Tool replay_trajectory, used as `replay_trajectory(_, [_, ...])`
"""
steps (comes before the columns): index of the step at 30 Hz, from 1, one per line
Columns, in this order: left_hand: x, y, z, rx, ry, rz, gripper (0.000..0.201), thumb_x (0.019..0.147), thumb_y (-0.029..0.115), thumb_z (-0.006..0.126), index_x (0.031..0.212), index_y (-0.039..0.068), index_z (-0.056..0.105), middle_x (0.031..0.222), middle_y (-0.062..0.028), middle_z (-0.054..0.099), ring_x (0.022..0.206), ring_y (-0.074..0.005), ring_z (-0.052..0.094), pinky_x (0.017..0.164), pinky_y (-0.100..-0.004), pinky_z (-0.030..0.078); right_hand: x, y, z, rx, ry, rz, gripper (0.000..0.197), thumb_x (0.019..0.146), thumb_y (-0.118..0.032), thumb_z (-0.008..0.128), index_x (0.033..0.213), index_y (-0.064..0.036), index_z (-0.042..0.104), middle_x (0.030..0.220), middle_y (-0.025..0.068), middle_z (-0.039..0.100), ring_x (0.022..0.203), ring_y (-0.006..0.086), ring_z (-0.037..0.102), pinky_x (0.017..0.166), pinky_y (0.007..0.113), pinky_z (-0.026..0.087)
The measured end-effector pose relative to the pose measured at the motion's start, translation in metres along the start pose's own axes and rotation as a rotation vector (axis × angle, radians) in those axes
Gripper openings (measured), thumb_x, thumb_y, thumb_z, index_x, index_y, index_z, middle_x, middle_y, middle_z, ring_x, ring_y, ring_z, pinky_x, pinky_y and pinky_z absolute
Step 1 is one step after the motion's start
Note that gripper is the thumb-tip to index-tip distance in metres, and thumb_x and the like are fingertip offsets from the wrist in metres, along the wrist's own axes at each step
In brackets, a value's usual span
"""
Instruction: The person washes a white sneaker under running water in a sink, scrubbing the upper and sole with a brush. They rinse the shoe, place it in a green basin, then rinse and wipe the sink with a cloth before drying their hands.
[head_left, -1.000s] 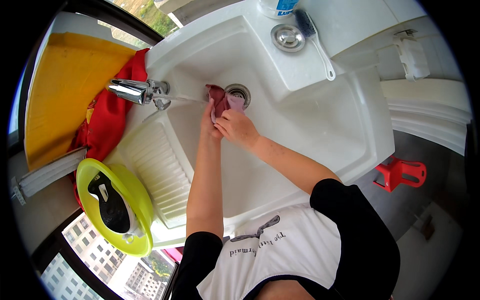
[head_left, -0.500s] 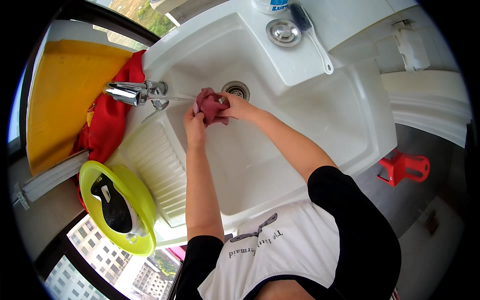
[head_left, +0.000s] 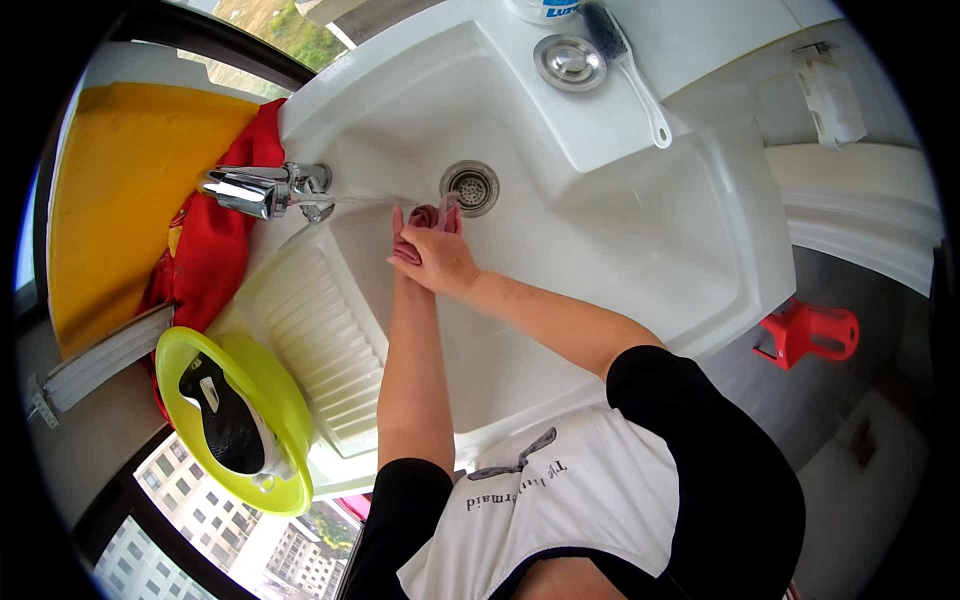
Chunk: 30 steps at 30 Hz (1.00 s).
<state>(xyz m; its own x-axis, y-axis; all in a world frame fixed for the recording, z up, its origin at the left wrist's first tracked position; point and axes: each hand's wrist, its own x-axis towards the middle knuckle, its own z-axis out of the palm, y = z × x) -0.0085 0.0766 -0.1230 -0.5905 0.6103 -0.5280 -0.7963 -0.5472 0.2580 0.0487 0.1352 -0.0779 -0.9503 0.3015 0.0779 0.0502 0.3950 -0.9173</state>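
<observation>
A dark pink cloth [head_left: 424, 217], bunched up and wet, is pressed between my two hands over the sink, just left of the drain [head_left: 469, 189]. My right hand [head_left: 446, 262] is closed over the cloth from above. Beneath it my left hand [head_left: 398, 222] cups the bundle, mostly hidden by the right hand, with fingertips showing at its sides. From the chrome faucet [head_left: 250, 190] on the left, a thin stream of water runs toward the cloth.
The white sink [head_left: 620, 230] has a ribbed board [head_left: 315, 335] at left. A yellow-green basin [head_left: 295, 420] holds a black-and-white object. A metal lid [head_left: 570, 62] and a brush [head_left: 640, 90] lie on the back ledge. Red fabric [head_left: 215, 250] hangs behind the faucet; a red stool [head_left: 805, 335] stands right.
My right hand has moved left and down, from the cloth's right side onto its top, covering much of my left hand. The cloth is now squeezed into a smaller bundle.
</observation>
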Motion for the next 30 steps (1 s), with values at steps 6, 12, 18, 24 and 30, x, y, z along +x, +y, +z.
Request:
replay_trajectory(6, [0.027,0.002,-0.005,0.274,0.128,0.011,0.027,0.096,0.036,0.046,0.098,0.011,0.057,0.09,-0.0043,0.06,0.082,-0.0172,0.058,0.074,-0.0328,0.049,0.043,0.04,0.002,-0.132,0.334,0.272,0.033,0.081,-0.035,0.054,0.063,-0.008,0.064,0.063,0.0107,0.062,0.063,0.0328,0.06,0.059,0.043,0.047])
replay_trajectory(12, [0.05,0.028,-0.079,0.401,0.097,0.134,0.028,0.096,0.037,0.045,0.092,0.01,0.054,0.09,-0.0036,0.06,0.083,-0.018,0.058,0.077,-0.0341,0.049,0.029,0.009,0.022,-0.011,0.264,0.436,0.041,0.086,-0.04,0.049,0.067,-0.0075,0.066,0.068,0.0168,0.063,0.067,0.0358,0.061,0.064,0.044,0.048])
replay_trajectory(18, [0.017,0.013,0.022,0.398,0.391,0.094,0.04,0.096,0.04,0.044,0.112,0.003,0.049,0.107,-0.0094,0.056,0.098,-0.023,0.057,0.09,-0.0385,0.047,0.062,0.093,-0.004,-0.064,0.103,0.683,0.046,0.088,-0.048,0.051,0.083,-0.0044,0.066,0.084,0.0192,0.066,0.08,0.0345,0.063,0.07,0.043,0.048])
replay_trajectory(24, [0.005,0.032,-0.008,0.199,0.487,0.247,0.053,0.097,0.047,0.032,0.126,0.003,0.043,0.125,-0.0143,0.05,0.117,-0.0309,0.047,0.103,-0.0513,0.035,0.067,0.1,-0.001,0.759,-0.009,0.884,0.051,0.083,-0.046,0.061,0.113,-0.0056,0.055,0.11,0.0133,0.06,0.093,0.0241,0.06,0.075,0.041,0.048])
replay_trajectory(30, [0.012,0.024,-0.015,-0.018,-0.021,-0.031,0.044,0.096,0.044,0.039,0.12,0.009,0.051,0.111,-0.0111,0.057,0.113,-0.03,0.049,0.1,-0.0523,0.035,0.038,0.008,-0.008,-0.098,0.106,-0.068,0.039,0.079,-0.039,0.065,0.08,0.0004,0.063,0.091,0.0179,0.063,0.077,0.0311,0.062,0.068,0.04,0.049])
